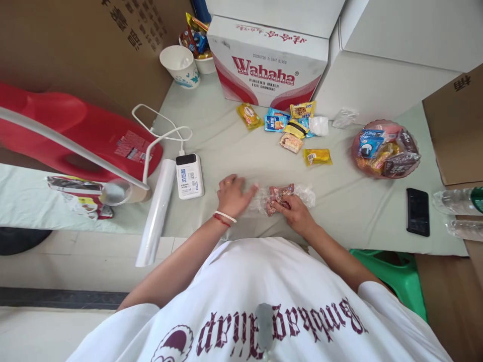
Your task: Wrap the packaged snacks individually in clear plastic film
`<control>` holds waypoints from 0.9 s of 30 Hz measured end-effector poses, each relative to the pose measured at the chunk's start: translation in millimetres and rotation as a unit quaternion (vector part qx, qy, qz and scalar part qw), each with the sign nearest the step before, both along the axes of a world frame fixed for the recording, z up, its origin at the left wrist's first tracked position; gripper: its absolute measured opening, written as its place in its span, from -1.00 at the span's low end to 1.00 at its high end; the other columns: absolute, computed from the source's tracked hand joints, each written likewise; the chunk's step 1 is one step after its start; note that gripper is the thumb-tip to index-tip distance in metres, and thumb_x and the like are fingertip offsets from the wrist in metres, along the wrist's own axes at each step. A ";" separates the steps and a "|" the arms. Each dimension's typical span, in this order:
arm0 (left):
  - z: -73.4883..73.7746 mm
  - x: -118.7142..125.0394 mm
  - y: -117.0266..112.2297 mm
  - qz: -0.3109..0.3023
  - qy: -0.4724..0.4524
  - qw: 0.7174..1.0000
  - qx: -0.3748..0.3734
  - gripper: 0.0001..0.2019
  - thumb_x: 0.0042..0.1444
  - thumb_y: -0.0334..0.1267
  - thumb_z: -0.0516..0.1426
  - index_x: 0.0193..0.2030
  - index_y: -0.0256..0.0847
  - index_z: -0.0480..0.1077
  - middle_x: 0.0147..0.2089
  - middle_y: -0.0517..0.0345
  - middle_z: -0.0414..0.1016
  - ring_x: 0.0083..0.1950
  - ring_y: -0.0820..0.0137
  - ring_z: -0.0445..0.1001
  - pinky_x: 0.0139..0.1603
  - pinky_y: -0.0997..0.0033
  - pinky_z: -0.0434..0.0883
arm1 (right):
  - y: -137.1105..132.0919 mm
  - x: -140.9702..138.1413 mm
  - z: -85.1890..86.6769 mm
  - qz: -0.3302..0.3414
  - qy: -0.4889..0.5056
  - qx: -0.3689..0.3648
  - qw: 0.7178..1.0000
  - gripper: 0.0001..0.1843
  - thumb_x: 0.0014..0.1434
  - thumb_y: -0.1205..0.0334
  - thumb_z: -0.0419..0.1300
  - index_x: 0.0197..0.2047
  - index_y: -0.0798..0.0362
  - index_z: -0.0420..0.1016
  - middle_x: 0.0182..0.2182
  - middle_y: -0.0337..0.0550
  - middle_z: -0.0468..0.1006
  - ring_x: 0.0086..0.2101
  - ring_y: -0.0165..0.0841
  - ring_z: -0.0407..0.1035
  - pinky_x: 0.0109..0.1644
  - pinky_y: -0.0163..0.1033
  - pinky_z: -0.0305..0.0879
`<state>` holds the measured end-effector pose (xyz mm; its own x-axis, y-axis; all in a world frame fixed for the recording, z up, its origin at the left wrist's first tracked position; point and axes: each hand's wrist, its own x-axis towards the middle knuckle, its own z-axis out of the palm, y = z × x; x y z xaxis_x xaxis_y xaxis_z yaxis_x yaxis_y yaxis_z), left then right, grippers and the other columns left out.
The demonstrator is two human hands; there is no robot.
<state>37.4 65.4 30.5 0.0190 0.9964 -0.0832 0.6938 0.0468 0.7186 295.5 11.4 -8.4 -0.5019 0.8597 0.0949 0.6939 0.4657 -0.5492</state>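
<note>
My left hand (233,196) is over the table with its fingers apart, thumb stretched toward the near end of a piece of clear plastic film (305,195). I cannot tell whether that thumb touches the film. On the film lie reddish-brown wrapped snacks (277,192), side by side. My right hand (298,215) is closed on the right part of these snacks, thumb and forefinger pressed against the wrappers. Beyond both hands lies a loose yellow snack packet (317,156), with a pile of blue and yellow snack packets (296,128) behind it.
A pink bowl of snacks (356,161) and a black phone (418,211) are to the right. On the left are a white power bank (189,176), a roll of clear film (156,213) and a red jug (75,130). A Wahaha box (267,65) and paper cup (181,65) stand behind.
</note>
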 end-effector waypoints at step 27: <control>10.1 86.6 -3.3 -0.054 0.191 0.979 0.044 -0.34 0.06 0.02 0.35 0.25 -0.23 0.40 0.28 -0.29 0.36 0.30 -0.13 0.28 0.24 -0.12 0.32 | 15.5 19.9 26.6 -0.313 -0.041 0.011 0.949 -0.66 0.34 0.08 0.15 0.05 0.08 0.56 0.14 0.21 0.45 0.14 0.01 0.28 0.23 0.17 0.29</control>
